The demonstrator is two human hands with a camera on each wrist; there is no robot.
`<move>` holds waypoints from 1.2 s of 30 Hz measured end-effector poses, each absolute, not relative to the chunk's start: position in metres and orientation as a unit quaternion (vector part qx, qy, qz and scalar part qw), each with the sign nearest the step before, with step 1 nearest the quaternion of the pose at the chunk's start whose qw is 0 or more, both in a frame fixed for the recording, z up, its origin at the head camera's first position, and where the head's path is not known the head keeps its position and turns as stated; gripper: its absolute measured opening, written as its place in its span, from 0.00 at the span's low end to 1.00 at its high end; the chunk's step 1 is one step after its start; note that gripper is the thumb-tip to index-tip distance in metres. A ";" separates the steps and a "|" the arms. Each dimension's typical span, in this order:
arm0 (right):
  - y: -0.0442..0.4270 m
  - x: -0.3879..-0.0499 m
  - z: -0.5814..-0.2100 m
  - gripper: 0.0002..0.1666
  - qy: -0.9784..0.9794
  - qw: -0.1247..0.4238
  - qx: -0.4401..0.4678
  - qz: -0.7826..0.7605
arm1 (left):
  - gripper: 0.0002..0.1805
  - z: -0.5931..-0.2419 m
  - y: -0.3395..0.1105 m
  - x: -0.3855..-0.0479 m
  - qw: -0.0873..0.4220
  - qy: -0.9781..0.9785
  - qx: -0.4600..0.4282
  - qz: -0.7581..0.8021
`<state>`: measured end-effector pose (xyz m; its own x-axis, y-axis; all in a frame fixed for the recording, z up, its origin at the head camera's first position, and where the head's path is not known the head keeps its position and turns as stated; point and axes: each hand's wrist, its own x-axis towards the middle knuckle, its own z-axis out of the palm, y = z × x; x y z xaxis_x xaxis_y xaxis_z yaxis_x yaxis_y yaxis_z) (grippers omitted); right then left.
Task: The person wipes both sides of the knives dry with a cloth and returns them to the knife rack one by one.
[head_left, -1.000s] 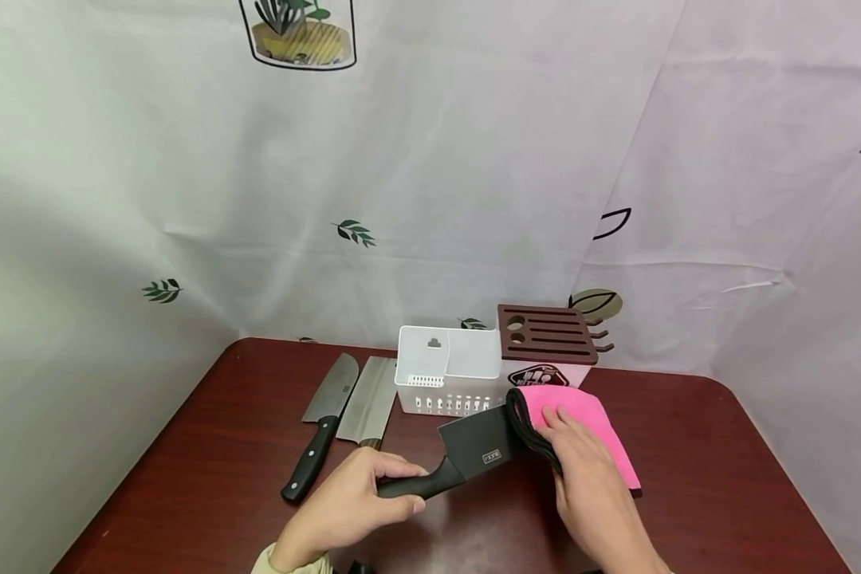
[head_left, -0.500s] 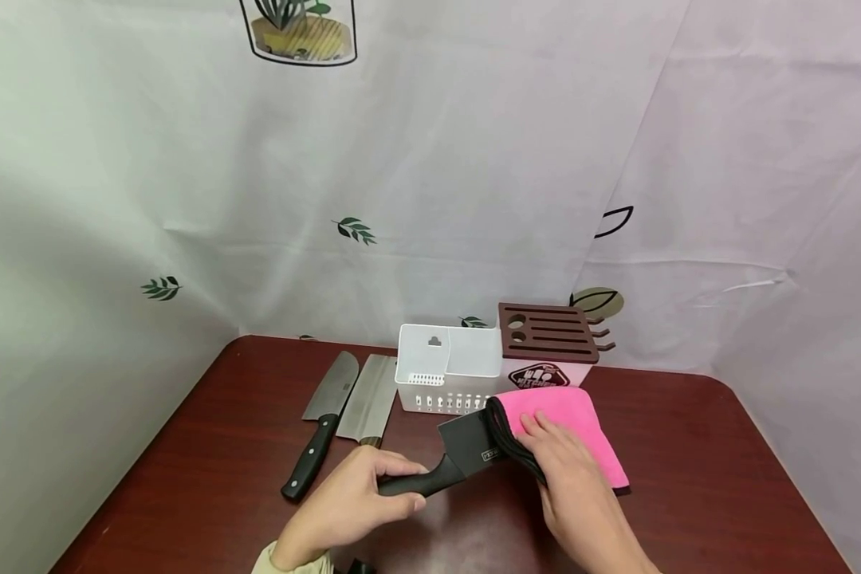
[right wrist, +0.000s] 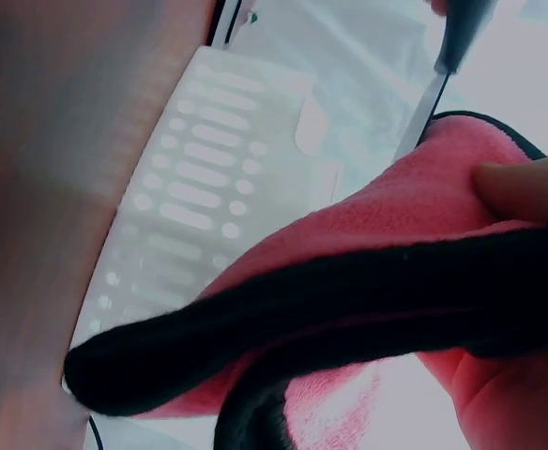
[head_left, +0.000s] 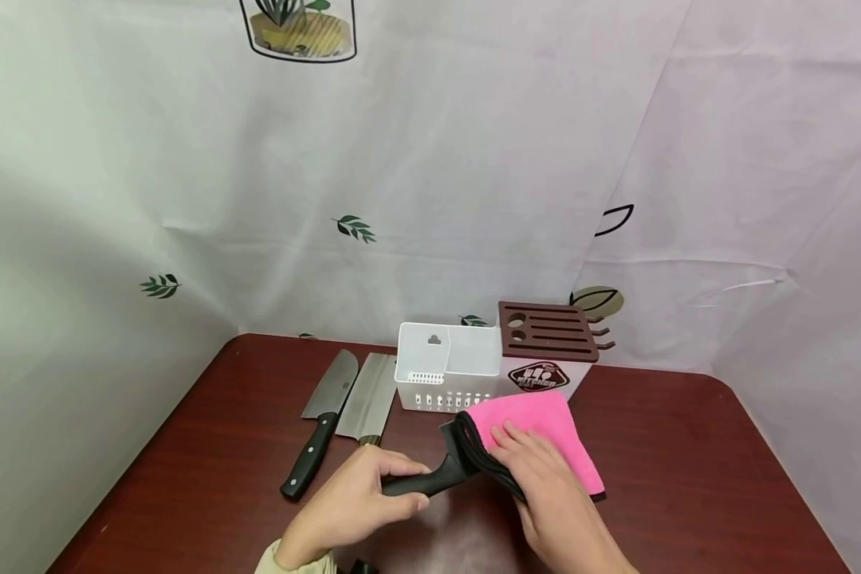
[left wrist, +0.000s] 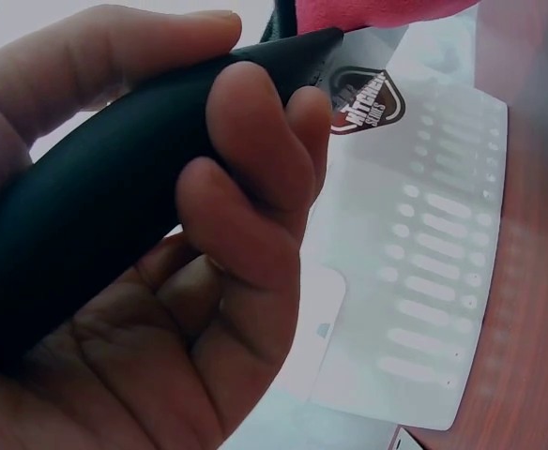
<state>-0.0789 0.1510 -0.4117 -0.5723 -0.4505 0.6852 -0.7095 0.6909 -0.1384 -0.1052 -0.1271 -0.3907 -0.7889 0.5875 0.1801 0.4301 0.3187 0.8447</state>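
Note:
My left hand (head_left: 359,496) grips the black handle of a cleaver (head_left: 438,480), its fingers curled round it in the left wrist view. The dark blade points right and is mostly hidden under a folded pink cloth (head_left: 545,418) with black edging. My right hand (head_left: 551,498) holds this cloth over the blade, fingers on top. In the right wrist view the thumb (right wrist: 523,190) presses into the cloth's fold near the blade. Left of my left hand lie a black-handled kitchen knife (head_left: 319,442) and a broad cleaver with a pale steel blade (head_left: 368,395).
Behind the hands stands a white perforated holder (head_left: 448,391), its right part topped by a brown slotted knife block lid (head_left: 548,331) with hooks on its side. All rest on a dark red-brown table (head_left: 689,462). A printed white sheet (head_left: 430,159) hangs behind.
My right hand has slid the pink cloth left along the blade toward the handle, covering more of the blade. The left hand keeps its grip nearly in place.

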 end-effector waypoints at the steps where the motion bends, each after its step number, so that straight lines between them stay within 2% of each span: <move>1: 0.150 -0.078 -0.412 0.30 -0.861 0.315 0.342 0.207 | 0.14 -0.391 -0.127 -0.105 0.080 0.807 0.316 0.492; 11: 0.140 -0.077 -0.412 0.24 -0.827 0.328 0.393 0.232 | 0.14 -0.392 -0.125 -0.105 0.067 0.810 0.327 0.483; 18: 0.136 -0.073 -0.412 0.25 -0.819 0.297 0.404 0.278 | 0.12 -0.390 -0.124 -0.107 0.078 0.806 0.325 0.489; 28: 0.129 -0.077 -0.416 0.22 -0.762 0.324 0.477 0.295 | 0.08 -0.393 -0.121 -0.107 0.075 0.808 0.317 0.491; 36: 0.127 -0.073 -0.416 0.23 -0.781 0.301 0.474 0.273 | 0.09 -0.393 -0.121 -0.106 0.080 0.808 0.311 0.494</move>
